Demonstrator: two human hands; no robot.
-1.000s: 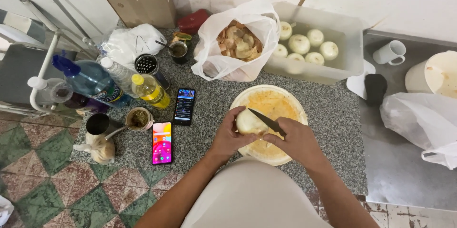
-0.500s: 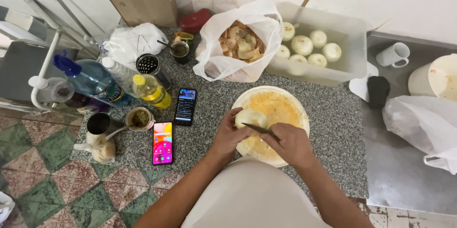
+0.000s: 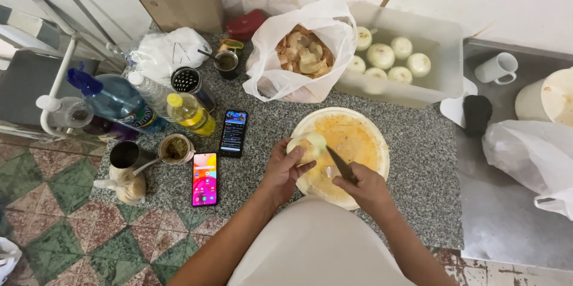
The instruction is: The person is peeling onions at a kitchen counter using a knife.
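1. The left hand (image 3: 285, 169) is clasped around a pale, peeled round onion (image 3: 308, 144), holding it over the left edge of a round, yellow-stained cutting board (image 3: 364, 137).
2. The right hand (image 3: 367, 187) is closed around the handle of a dark-bladed kitchen knife (image 3: 340, 165); the blade points up and left toward the onion, its tip just beside it.
3. The cutting board lies on a speckled grey granite table (image 3: 418, 190), near its front edge.
4. Behind the board stands a white plastic bag full of brownish onion skins (image 3: 304, 56), its mouth open.
5. Just right of the bag sits a translucent rectangular plastic tub (image 3: 444, 68) holding several peeled white onions (image 3: 381, 56).
6. Left of the board lie two smartphones: one with a dark screen (image 3: 233, 133), and one with a bright pink-and-orange screen (image 3: 205, 178) nearer the table's front.
7. Further left are a small yellow-capped bottle of yellow liquid (image 3: 191, 113), a large blue-capped water bottle (image 3: 113, 104) and a small cup of green-brown matter (image 3: 175, 148).
8. On the metal surface to the right stand a white mug (image 3: 496, 68) and another white plastic bag (image 3: 528, 154).
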